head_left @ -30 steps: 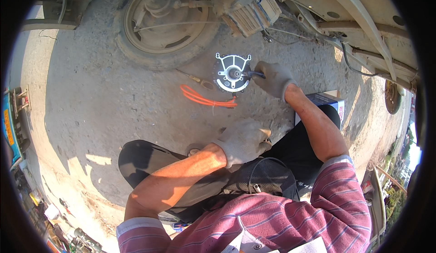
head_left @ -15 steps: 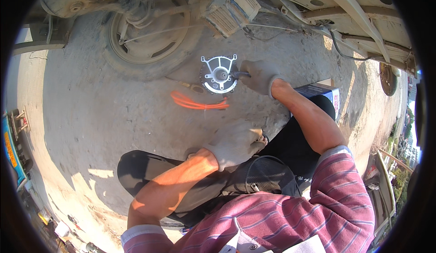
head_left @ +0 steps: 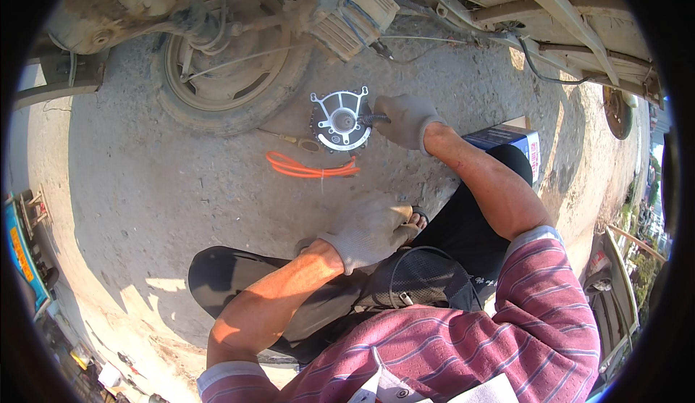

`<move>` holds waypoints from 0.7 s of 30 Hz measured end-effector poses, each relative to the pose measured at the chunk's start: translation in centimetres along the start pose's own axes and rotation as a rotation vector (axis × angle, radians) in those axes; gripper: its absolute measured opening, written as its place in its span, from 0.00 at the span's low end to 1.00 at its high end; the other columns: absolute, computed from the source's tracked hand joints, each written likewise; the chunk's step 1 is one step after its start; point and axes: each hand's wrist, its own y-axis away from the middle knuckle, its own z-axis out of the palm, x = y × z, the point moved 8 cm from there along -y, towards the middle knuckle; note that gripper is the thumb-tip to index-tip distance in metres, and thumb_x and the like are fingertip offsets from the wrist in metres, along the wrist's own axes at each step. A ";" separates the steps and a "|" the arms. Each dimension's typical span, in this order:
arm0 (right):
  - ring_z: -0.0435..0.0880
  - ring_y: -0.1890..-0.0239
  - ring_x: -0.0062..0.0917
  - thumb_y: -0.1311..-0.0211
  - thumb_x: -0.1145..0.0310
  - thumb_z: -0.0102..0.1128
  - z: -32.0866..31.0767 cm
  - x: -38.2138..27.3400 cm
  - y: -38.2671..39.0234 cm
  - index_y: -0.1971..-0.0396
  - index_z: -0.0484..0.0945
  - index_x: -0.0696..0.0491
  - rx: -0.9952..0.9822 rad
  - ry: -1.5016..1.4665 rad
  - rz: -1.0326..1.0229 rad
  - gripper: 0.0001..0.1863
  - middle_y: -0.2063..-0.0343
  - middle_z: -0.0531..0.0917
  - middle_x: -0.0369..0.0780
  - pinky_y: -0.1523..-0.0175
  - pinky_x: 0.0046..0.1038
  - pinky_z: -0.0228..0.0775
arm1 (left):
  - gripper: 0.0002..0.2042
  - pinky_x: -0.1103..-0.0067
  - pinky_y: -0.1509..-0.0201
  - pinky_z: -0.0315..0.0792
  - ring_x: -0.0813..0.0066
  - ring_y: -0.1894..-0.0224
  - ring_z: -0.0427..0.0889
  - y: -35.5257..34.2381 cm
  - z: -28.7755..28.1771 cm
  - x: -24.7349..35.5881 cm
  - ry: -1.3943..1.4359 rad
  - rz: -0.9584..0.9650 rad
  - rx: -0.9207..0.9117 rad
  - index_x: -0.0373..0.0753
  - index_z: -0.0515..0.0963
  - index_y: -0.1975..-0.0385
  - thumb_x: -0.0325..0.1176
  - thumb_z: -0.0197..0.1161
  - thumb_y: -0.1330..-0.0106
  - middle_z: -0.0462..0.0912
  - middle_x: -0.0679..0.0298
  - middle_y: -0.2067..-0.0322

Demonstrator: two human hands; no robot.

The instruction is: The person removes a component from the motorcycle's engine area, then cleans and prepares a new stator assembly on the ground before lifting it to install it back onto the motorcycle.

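Note:
A round dark metal motor-like part (head_left: 342,141) with a silver spoked bracket lies on the ground ahead of me. A short black ribbed cable (head_left: 372,119) sticks out from its centre to the right. My right hand (head_left: 407,120), in a grey glove, is closed round the end of this cable. My gloved left hand (head_left: 368,231) hangs low near my sandalled foot (head_left: 418,220). Its fingers are loosely bent, the thumb stands apart, and nothing shows in its grasp. Between the hands and the vehicle lies a tied bundle of orange cable (head_left: 313,167).
A tool with a wooden-looking handle (head_left: 295,139) lies behind the orange bundle. A vehicle's wheel (head_left: 232,77) stands at the far left, beside a finned metal box (head_left: 355,19) under the vehicle body. A blue box (head_left: 510,142) sits by my right knee.
The whole scene has shifted slightly left in the view. Both hands keep nearly the same places, the right one still on the black cable.

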 end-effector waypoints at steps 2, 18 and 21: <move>0.88 0.46 0.46 0.31 0.55 0.63 0.0 0.0 0.0 0.43 0.84 0.46 0.010 -0.004 -0.009 0.21 0.52 0.90 0.47 0.41 0.43 0.79 | 0.13 0.56 0.51 0.74 0.47 0.58 0.83 0.0 0.1 0.0 0.007 -0.010 -0.009 0.41 0.84 0.68 0.45 0.69 0.31 0.85 0.53 0.68; 0.88 0.48 0.46 0.32 0.56 0.62 -0.3 -0.6 -0.2 0.43 0.84 0.41 0.003 -0.017 0.002 0.19 0.53 0.90 0.44 0.42 0.43 0.80 | 0.13 0.56 0.51 0.74 0.48 0.57 0.84 0.0 -0.2 0.0 0.021 -0.009 -0.001 0.41 0.85 0.67 0.46 0.69 0.30 0.86 0.53 0.67; 0.88 0.48 0.46 0.31 0.57 0.61 -0.3 -0.6 -0.3 0.43 0.84 0.41 0.012 -0.010 -0.003 0.19 0.53 0.90 0.45 0.43 0.43 0.80 | 0.13 0.56 0.51 0.74 0.48 0.57 0.84 0.0 -0.2 -0.1 0.014 -0.032 -0.009 0.41 0.85 0.67 0.45 0.69 0.30 0.86 0.53 0.67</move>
